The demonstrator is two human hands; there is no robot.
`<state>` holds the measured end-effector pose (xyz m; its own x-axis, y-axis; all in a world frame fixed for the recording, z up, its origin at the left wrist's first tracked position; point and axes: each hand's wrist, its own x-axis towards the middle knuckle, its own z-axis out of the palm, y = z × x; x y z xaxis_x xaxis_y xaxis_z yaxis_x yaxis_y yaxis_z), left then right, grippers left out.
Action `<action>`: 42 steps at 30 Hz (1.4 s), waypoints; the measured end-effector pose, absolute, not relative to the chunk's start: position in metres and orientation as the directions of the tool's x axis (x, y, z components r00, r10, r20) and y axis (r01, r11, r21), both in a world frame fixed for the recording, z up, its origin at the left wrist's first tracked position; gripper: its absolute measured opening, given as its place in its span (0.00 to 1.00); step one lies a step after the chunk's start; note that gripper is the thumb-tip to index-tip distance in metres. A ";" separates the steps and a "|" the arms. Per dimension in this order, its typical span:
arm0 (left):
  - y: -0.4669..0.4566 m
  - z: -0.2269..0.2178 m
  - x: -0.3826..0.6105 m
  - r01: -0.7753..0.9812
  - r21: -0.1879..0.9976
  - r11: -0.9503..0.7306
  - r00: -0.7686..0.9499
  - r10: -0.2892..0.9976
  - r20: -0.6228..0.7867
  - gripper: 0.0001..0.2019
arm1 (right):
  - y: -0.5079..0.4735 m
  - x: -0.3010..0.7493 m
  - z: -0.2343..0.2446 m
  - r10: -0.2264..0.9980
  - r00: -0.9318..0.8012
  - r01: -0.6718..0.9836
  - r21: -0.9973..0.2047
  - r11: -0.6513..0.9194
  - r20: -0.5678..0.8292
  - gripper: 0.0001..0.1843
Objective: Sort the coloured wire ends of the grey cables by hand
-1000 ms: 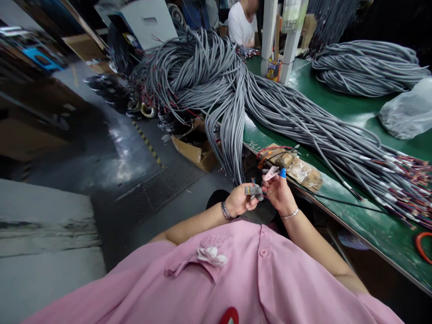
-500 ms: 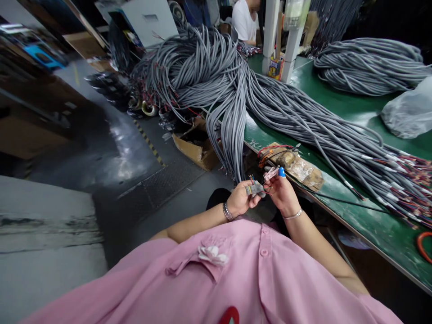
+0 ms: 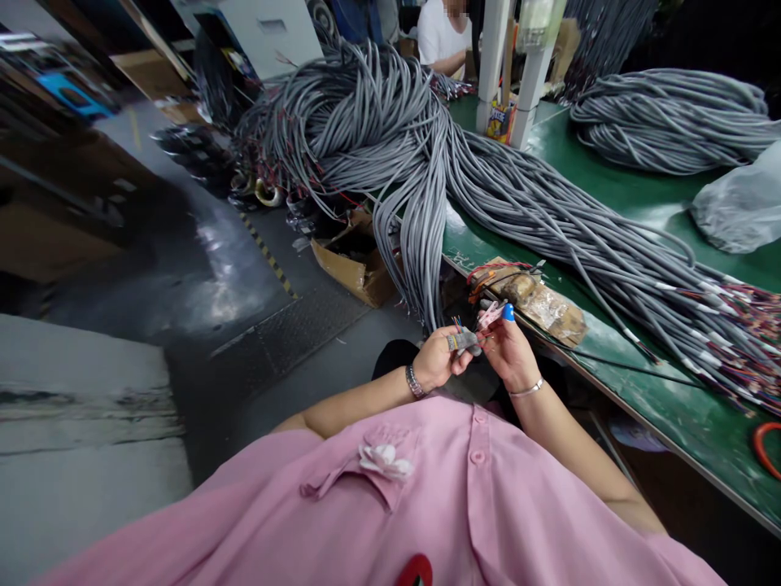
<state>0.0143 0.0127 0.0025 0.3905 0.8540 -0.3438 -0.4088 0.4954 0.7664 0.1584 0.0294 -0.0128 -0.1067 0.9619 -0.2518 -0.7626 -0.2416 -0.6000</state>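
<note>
My left hand (image 3: 440,356), with grey covers on its fingers, is closed on a cable end; thin coloured wires (image 3: 456,323) stick out above the fingers. Close against it on the right is my right hand (image 3: 508,346), its thumb tipped with a blue cover (image 3: 508,312). Its fingers are pinched at thin red wires (image 3: 485,334) between the hands. Pinkish wrapping shows on the right fingertips. Both hands are in front of the bench edge, just below a taped block (image 3: 543,305) with red and orange wires on it.
A large bundle of grey cables (image 3: 525,195) runs across the green bench (image 3: 659,207) and hangs over its edge. Another coil (image 3: 671,122) and a plastic bag (image 3: 741,203) lie at right. An open cardboard box (image 3: 354,268) is on the floor. A person in white (image 3: 442,37) sits behind.
My hands stay together in almost the same place, with slight finger movement at the wires. The far person's forearm shows more now.
</note>
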 end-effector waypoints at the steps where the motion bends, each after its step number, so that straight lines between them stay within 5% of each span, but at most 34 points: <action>1: 0.012 0.003 0.014 -0.404 0.773 0.489 0.390 0.856 -0.338 0.13 | 0.029 0.159 -0.013 0.960 -0.119 -0.763 -0.595 -0.251 -0.252 0.19; 6: 0.004 0.002 0.010 -0.341 0.827 0.447 0.409 0.863 -0.297 0.15 | 0.029 0.163 -0.009 0.941 -0.189 -0.744 -0.584 -0.324 -0.281 0.26; 12: -0.001 0.004 0.007 -0.286 0.900 0.330 0.335 0.914 -0.229 0.17 | 0.026 0.163 -0.001 0.959 -0.124 -0.680 -0.682 -0.268 -0.253 0.16; 17: 0.002 0.006 0.010 -0.293 0.910 0.294 0.305 0.931 -0.202 0.17 | 0.025 0.162 0.001 0.965 -0.099 -0.626 -0.739 -0.249 -0.242 0.20; 30: 0.011 0.001 0.014 -0.272 0.912 0.306 0.294 0.929 -0.224 0.14 | 0.030 0.160 -0.004 0.964 -0.055 -0.672 -0.704 -0.229 -0.262 0.15; 39: 0.000 0.004 0.006 -0.259 0.915 0.309 0.291 0.929 -0.231 0.18 | 0.027 0.165 -0.007 0.930 -0.200 -0.679 -0.640 -0.359 -0.310 0.27; 42: -0.005 0.005 0.004 -0.261 0.925 0.274 0.245 0.946 -0.211 0.18 | 0.027 0.167 -0.006 0.935 -0.194 -0.676 -0.650 -0.347 -0.297 0.25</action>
<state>0.0041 -0.0053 0.0049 0.2450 0.9462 -0.2112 -0.2614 0.2743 0.9254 0.1674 0.0268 -0.0056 -0.1941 0.9350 -0.2969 -0.6757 -0.3468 -0.6505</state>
